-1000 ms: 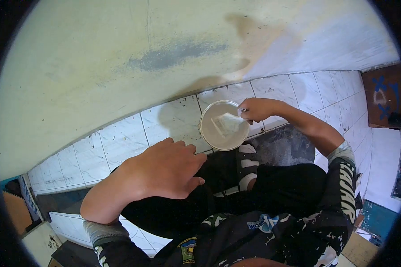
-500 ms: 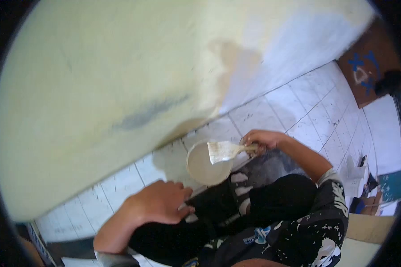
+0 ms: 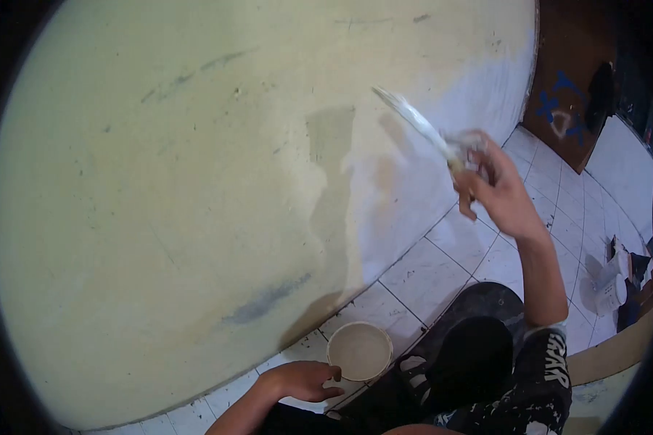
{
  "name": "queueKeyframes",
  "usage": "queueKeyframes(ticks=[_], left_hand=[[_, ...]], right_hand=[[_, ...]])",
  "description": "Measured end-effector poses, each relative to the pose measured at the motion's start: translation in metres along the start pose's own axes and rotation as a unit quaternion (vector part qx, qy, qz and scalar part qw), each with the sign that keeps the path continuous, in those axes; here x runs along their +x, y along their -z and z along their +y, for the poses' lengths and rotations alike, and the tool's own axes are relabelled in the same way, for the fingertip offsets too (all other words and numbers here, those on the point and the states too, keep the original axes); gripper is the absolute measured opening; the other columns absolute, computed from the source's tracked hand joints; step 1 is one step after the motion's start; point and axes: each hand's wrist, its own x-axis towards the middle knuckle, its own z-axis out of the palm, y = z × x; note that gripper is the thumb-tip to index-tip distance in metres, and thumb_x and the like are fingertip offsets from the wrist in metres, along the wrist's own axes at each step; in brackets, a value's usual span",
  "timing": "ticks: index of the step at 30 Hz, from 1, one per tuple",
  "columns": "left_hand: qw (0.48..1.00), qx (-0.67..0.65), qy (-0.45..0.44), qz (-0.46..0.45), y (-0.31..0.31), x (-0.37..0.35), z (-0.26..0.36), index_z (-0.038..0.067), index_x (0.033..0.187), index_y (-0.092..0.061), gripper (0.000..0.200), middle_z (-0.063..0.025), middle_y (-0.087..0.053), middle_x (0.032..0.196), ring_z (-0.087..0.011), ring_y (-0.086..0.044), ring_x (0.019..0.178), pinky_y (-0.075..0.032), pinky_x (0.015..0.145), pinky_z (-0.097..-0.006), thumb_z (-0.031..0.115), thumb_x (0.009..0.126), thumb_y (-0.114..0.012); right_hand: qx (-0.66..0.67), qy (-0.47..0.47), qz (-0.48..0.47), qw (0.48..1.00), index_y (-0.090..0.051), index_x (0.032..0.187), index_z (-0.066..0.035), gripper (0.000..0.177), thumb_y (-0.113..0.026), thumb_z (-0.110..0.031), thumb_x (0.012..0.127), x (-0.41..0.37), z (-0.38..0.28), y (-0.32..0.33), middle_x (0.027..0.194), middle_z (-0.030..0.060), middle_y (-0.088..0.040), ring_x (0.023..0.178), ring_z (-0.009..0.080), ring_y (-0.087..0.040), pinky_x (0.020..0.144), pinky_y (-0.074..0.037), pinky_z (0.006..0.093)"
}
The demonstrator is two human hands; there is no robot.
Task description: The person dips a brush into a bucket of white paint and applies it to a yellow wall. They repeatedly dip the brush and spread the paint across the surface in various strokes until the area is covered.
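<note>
A paintbrush (image 3: 417,121) with whitish bristles is held edge-on in my right hand (image 3: 497,181), raised in front of the wall. Its bristles point up and left, and the hand is slightly blurred. The yellowish wall (image 3: 218,174) bears grey smudges and a whiter painted area at the right. Below, a round bucket (image 3: 359,351) with pale liquid stands on the floor by the wall's foot. My left hand (image 3: 305,380) hangs close to the bucket's left side, fingers loosely apart, with nothing in it.
White floor tiles (image 3: 435,261) with dark specks run along the wall. A brown board (image 3: 566,80) with blue tape marks stands at the upper right. White containers (image 3: 611,293) and other clutter sit at the right. My dark-clothed knee (image 3: 475,362) is beside the bucket.
My right hand has lifted the paintbrush from over the bucket up to the wall, turning it edge-on. The view has tilted up, so the bucket and my left hand appear lower.
</note>
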Motion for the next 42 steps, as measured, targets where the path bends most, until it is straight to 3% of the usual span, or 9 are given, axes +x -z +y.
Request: queueKeyframes(ticks=[6, 10, 20, 25, 28, 32, 34, 36, 42], left_hand=[[1.0, 0.005, -0.023, -0.002, 0.001, 0.017, -0.006, 0.0, 0.127, -0.056, 0.056, -0.0231, -0.063, 0.122, -0.0381, -0.06, 0.112, -0.047, 0.097, -0.0434, 0.047, 0.097, -0.052], [0.997, 0.003, -0.053, 0.058, -0.005, 0.015, -0.012, 0.001, 0.12, -0.058, 0.05, -0.0234, -0.065, 0.101, -0.0378, -0.064, 0.097, -0.048, 0.084, -0.0445, 0.044, 0.096, -0.054], [1.0, -0.004, -0.003, 0.01, -0.001, 0.003, -0.009, -0.001, 0.128, -0.056, 0.055, -0.0241, -0.065, 0.112, -0.0393, -0.061, 0.109, -0.047, 0.095, -0.0439, 0.045, 0.098, -0.052], [0.999, -0.002, -0.027, 0.041, -0.011, 0.011, -0.025, 0.001, 0.122, -0.057, 0.051, -0.0232, -0.065, 0.105, -0.0378, -0.063, 0.1, -0.049, 0.086, -0.0446, 0.046, 0.097, -0.053], [0.999, -0.009, -0.015, 0.04, -0.008, 0.01, -0.024, 0.002, 0.123, -0.057, 0.052, -0.0231, -0.065, 0.106, -0.0381, -0.063, 0.101, -0.049, 0.086, -0.0446, 0.046, 0.097, -0.052], [0.999, -0.012, -0.018, 0.046, -0.008, 0.01, -0.023, 0.001, 0.124, -0.056, 0.053, -0.0231, -0.065, 0.106, -0.0381, -0.063, 0.101, -0.049, 0.087, -0.0448, 0.047, 0.097, -0.052], [1.0, -0.016, 0.004, 0.027, -0.003, 0.007, -0.017, 0.0, 0.124, -0.056, 0.054, -0.0236, -0.065, 0.107, -0.0384, -0.063, 0.102, -0.048, 0.088, -0.0452, 0.046, 0.097, -0.052], [0.999, -0.013, -0.006, 0.034, -0.005, 0.007, -0.018, 0.0, 0.125, -0.056, 0.054, -0.0238, -0.065, 0.107, -0.0386, -0.063, 0.102, -0.048, 0.089, -0.0452, 0.046, 0.097, -0.052], [1.0, -0.004, -0.004, 0.03, -0.002, 0.002, -0.011, -0.001, 0.126, -0.056, 0.054, -0.0226, -0.063, 0.113, -0.0385, -0.06, 0.107, -0.048, 0.092, -0.0443, 0.045, 0.098, -0.051]], right_hand=[[-0.247, 0.175, 0.127, 0.945, -0.052, 0.129, -0.002, 0.038, -0.057, -0.014, 0.093, 0.069, -0.048, -0.007, 0.086, 0.0102, -0.057, 0.064, 0.0159, -0.05, 0.06, -0.046, 0.03], [-0.254, 0.178, 0.142, 0.94, -0.052, 0.129, -0.001, 0.04, -0.057, -0.016, 0.092, 0.083, -0.018, -0.021, 0.082, 0.0164, -0.059, 0.066, 0.0202, -0.052, 0.066, -0.047, 0.0337], [-0.229, 0.07, 0.115, 0.964, -0.058, 0.124, -0.002, 0.032, -0.06, -0.004, 0.093, 0.023, 0.005, -0.029, 0.081, 0.017, -0.062, 0.07, 0.0169, -0.057, 0.068, -0.048, 0.0339], [-0.347, 0.33, 0.201, 0.855, -0.061, 0.118, -0.004, 0.031, -0.06, -0.018, 0.09, 0.091, -0.057, 0.003, 0.083, 0.0207, -0.065, 0.068, 0.0259, -0.06, 0.069, -0.049, 0.0355], [-0.312, 0.106, 0.131, 0.935, -0.064, 0.125, -0.011, 0.03, -0.06, -0.022, 0.097, 0.094, -0.097, -0.017, 0.078, 0.0096, -0.062, 0.064, 0.0134, -0.051, 0.061, -0.044, 0.0285], [-0.342, 0.19, 0.097, 0.915, -0.06, 0.121, 0.001, 0.031, -0.06, -0.011, 0.092, 0.078, -0.005, -0.04, 0.079, 0.0234, -0.061, 0.06, 0.0218, -0.052, 0.063, -0.047, 0.0326], [-0.294, 0.044, 0.032, 0.954, -0.06, 0.122, 0.002, 0.033, -0.059, -0.007, 0.091, 0.046, 0.029, -0.053, 0.084, 0.0282, -0.062, 0.059, 0.0292, -0.055, 0.066, -0.049, 0.036], [-0.289, 0.097, 0.005, 0.952, -0.058, 0.121, 0.004, 0.033, -0.057, -0.008, 0.09, 0.021, 0.088, -0.061, 0.087, 0.0292, -0.064, 0.078, 0.0423, -0.064, 0.073, -0.051, 0.0469], [-0.291, 0.053, -0.017, 0.955, -0.06, 0.123, 0.002, 0.033, -0.06, -0.004, 0.091, -0.014, 0.119, -0.052, 0.088, 0.0259, -0.066, 0.066, 0.0326, -0.063, 0.071, -0.052, 0.0396]])
